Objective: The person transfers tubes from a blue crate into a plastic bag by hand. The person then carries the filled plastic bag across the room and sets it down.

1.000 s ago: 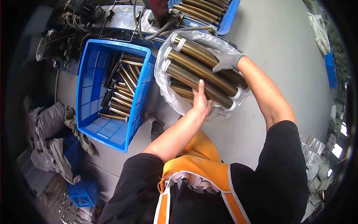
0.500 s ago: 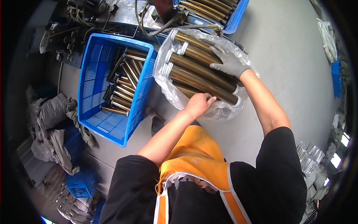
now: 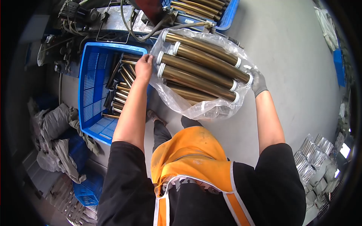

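Change vs. half a second back: both my hands are off the tube bodies and out at opposite sides of the clear bag [image 3: 181, 103]. Left hand [image 3: 144, 67] was at the bag's near side; now it's at the left edge, closed, thumb and fingers pinching the film. Right hand [image 3: 258, 81], grey glove, moved off the top of the load to the right edge, by the tube ends. Its fingers curl there, fingertips hidden; can't tell if it's gripping film or tube.

Long tubes [image 3: 200, 81] lie inside the bag, side by side, slanting down to the right, more underneath. Straight round cylinders, smooth bronze-brown, satin sheen, white ribbed end caps. Bag film is thin, see-through, crinkled, bunched in folds along the near side.

Left of the bag: blue crate [image 3: 85, 86], moulded plastic, perforated mesh walls, thick smooth rim. Shiny gold-brown tubes [image 3: 122, 94] lie loosely in it at mixed angles. Beyond the bag: dark flexible hose [image 3: 139, 37] and a second blue crate [image 3: 230, 22] with more bronze tubes [image 3: 200, 9]. Right of the bag: plain grey floor [image 3: 283, 56]. Nearer me than the bag: my orange cloth apron [image 3: 188, 150], stained, wrinkled.
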Motion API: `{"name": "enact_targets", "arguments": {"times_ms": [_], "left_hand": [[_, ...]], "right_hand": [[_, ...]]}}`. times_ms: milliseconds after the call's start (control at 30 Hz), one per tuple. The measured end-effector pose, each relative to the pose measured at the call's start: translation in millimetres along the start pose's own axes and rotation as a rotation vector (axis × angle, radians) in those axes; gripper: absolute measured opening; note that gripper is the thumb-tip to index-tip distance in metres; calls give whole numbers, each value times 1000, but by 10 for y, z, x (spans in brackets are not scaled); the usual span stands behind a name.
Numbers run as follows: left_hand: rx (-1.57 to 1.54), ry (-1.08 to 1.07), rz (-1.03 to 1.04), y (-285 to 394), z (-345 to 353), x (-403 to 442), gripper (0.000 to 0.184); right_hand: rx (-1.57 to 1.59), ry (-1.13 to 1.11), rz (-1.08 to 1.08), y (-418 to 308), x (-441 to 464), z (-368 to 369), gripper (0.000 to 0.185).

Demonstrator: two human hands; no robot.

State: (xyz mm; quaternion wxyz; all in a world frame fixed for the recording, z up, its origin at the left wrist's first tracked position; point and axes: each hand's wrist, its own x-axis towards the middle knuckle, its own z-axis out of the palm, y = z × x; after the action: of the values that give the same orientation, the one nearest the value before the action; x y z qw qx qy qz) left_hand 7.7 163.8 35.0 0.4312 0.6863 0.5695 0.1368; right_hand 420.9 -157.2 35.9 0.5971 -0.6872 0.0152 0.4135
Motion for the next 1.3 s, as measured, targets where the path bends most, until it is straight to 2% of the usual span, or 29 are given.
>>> {"name": "enact_targets", "arguments": {"times_ms": [33,67,133,167,200,233,267,300,333,400,433,467,533,567,633,700,733,767,800,867,900,967,1000,1067,1100,1167,1267,1300], "left_hand": [[-50,126,41,149,-92,-56,31],[-102,250,81,329,-193,-120,29],[-153,367,128,521,-283,-238,25],[-118,366,226,531,-258,-287,24],[-84,369,328,559,-212,-345,24],[-22,309,451,618,-152,-463,23],[-21,306,444,588,-186,-465,23],[-115,329,335,523,-276,-445,23],[-209,351,228,437,-374,-413,22],[-160,289,163,248,-497,-346,20],[-109,241,186,256,-519,-384,23],[-58,190,205,259,-529,-431,27],[164,205,233,469,-481,-731,52],[127,160,177,405,-411,-855,73],[77,91,61,323,-315,-1173,70],[30,56,-50,268,-313,-1380,66],[-83,35,-83,175,-295,-1424,55],[-198,15,-112,86,-278,-1439,44],[-315,-5,-139,16,-284,-1455,34],[-326,5,-202,161,-519,-1408,32],[-369,30,-133,2,-459,-1369,31],[-277,53,-56,107,-478,-1436,30],[-262,48,-17,111,-462,-1465,30],[-336,-13,-96,124,-491,-1485,37],[-340,-34,-103,109,-524,-1482,40],[-322,-42,-46,27,-534,-1498,48],[-236,-130,42,-7,-640,-1628,57],[-281,-140,55,-45,-716,-1688,58]], "right_hand": [[-229,74,-198,40,119,-184,30],[-229,78,-195,-31,88,-196,30],[-356,259,-255,-245,-11,-239,28],[-785,395,-415,-202,11,-267,28],[-781,397,-422,-268,-55,-158,28],[-1002,327,-532,-359,-246,45,29],[-1226,246,-633,-381,-384,139,29],[-1094,199,-602,-382,-393,19,33],[-1098,199,-598,-395,-430,-103,33],[-1074,198,-375,-488,-468,-325,38],[-1081,100,-235,-435,-491,-435,38],[-1089,93,-235,-410,-514,-564,38],[-981,-235,389,-421,-631,-637,38],[-991,-247,387,-425,-694,-658,38],[-397,-30,202,-431,-821,-648,39],[-408,-51,133,-392,-891,-564,40],[-406,-54,62,-388,-977,-470,41],[-679,100,-131,-385,-1083,-375,38],[-689,92,-133,-476,-1174,-370,38],[-1146,-190,52,-651,-1314,-491,34],[-1158,-201,48,-717,-1341,-620,34],[-1440,-294,273,-806,-1398,-864,26],[-1453,-299,275,-894,-1474,-830,26],[-1475,-266,428,-1309,-1665,-589,22],[-1487,-272,420,-1442,-1755,-449,22],[-1229,-239,311,-1581,-1930,-178,22],[-1405,-186,370,-1464,-1889,-55,25],[-1487,-196,425,-1425,-1760,-185,39]]}}
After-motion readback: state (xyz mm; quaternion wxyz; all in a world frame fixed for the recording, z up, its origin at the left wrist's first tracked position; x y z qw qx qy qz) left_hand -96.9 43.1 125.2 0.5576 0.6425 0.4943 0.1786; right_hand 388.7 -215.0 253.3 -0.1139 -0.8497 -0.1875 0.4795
